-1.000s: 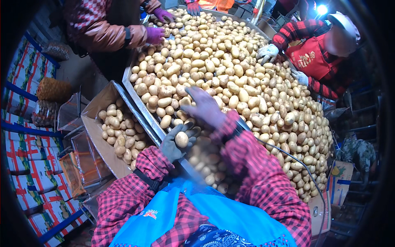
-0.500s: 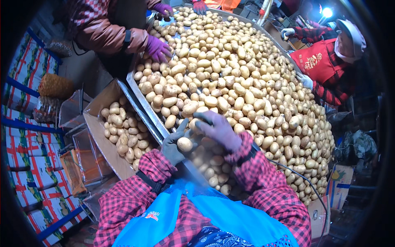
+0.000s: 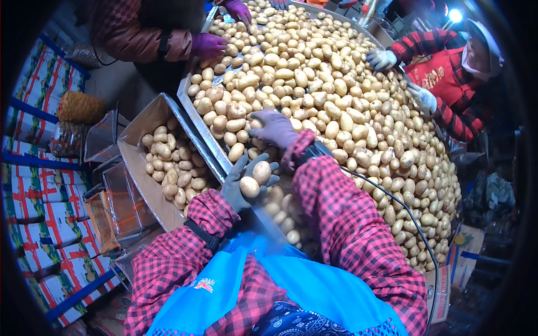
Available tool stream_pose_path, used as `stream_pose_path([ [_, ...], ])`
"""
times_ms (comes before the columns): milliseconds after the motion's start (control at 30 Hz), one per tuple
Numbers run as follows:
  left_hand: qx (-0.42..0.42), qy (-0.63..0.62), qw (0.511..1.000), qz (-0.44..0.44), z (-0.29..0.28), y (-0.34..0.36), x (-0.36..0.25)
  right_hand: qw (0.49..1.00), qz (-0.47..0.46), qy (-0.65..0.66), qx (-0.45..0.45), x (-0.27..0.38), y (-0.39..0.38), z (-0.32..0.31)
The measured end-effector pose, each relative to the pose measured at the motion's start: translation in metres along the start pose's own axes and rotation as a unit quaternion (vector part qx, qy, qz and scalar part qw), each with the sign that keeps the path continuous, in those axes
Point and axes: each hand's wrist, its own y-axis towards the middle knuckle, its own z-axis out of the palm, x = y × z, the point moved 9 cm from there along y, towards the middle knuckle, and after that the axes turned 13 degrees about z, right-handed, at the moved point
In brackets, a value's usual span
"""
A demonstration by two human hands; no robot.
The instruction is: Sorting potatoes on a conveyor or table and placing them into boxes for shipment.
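My left hand [image 3: 231, 186], in a dark grey glove, is turned palm up beside the metal rim and cradles two potatoes [image 3: 250, 187] against its fingers. Farther out, my right hand [image 3: 276, 130] in a purplish glove reaches palm down onto the heap of potatoes [image 3: 336, 95]. Its fingers and thumb curl about a potato on the heap, mostly covered by the glove. Close to my body, more potatoes [image 3: 280, 213] lie below the right forearm, partly hidden by it.
A metal table edge [image 3: 196, 131] divides the heap from a cardboard box [image 3: 131, 134] holding potatoes. Across the left corner, a co-worker's purple gloves [image 3: 208, 46] touch potatoes; at right, another's pale gloves [image 3: 382, 59] do too. A black cable [image 3: 386, 193] crosses near my right arm. Stacked cartons [image 3: 56, 207] stand left.
My right hand has moved away from my left, outward over the heap. Two potatoes now show in my left hand, where one showed before. The right co-worker's hand has reached onto the pile.
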Motion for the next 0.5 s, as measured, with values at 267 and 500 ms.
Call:
stream_pose_path([
  [267, 0.301, -0.244, 0.920, -0.066, 0.004, -0.031, 0.003, 0.981, -0.110, 0.161, -0.022, 0.077, -0.126, -0.014],
  [500, 0.080, 0.111, 0.973, 0.186, 0.006, -0.066, -0.035, 0.951, -0.073, 0.272, 0.128, 0.100, -0.122, 0.013],
])
